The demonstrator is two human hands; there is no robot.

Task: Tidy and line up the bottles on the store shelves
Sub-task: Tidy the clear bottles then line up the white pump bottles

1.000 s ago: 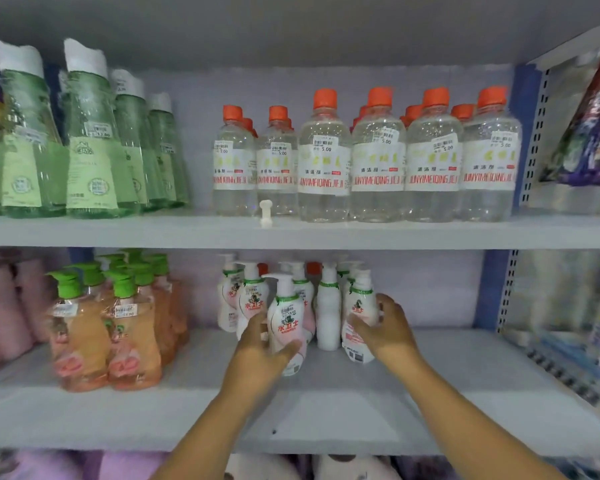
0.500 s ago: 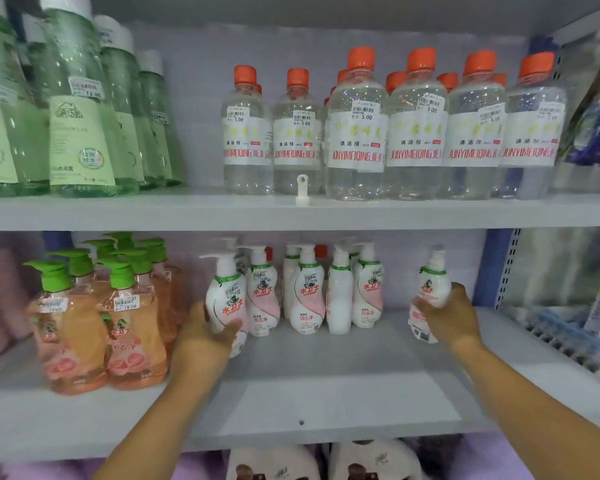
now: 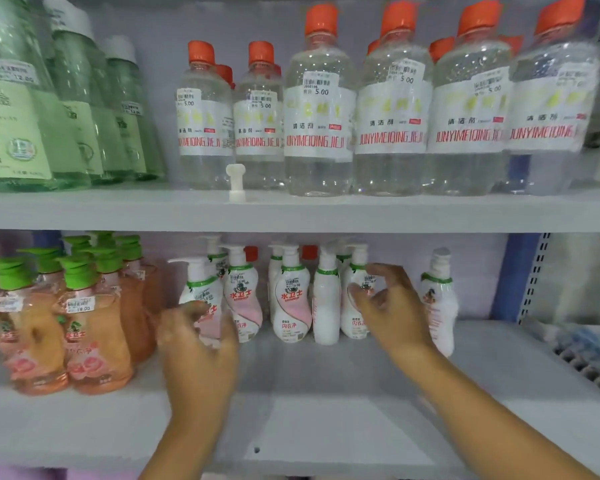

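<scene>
Nearest, bare front of lower shelf (image 3: 326, 427), flat grey, room to slide bottles forward; left hand (image 3: 196, 344) blurred, fingers (image 3: 184, 311) curled around or just in front of the leftmost white pump bottle (image 3: 201, 299), cannot tell if it truly grips or only touches; right hand (image 3: 392, 306) loosely spread, fingers relaxed and holding nothing, between the white bottle row (image 3: 291, 299) and a stray white bottle (image 3: 439, 299) standing apart to the right; task's bottles sit mid-depth on the lower shelf, several turned different ways, one showing a plain white back; judged light to moderate, rigid plastic with glossy shrink sleeves, likely a bit slippery, tall and waisted so tippy if pushed high; best hold looks like the narrow waist or lower body, not the pump head, which may swivel; stray bottle probably needs sliding left to close the gap; obstacles: orange bottles with green pumps (image 3: 73, 323) close on the left, touching or nearly so, limit leftward room; jutting pump spouts can snag neighbours; red caps behind the row, details unclear; upper shelf edge (image 3: 291, 213) overhangs, so lifting height is small; farther up, small white loose part (image 3: 236, 181) at front, clear orange-capped bottles (image 3: 392, 109), green bottles (image 3: 32, 109) far left.
</scene>
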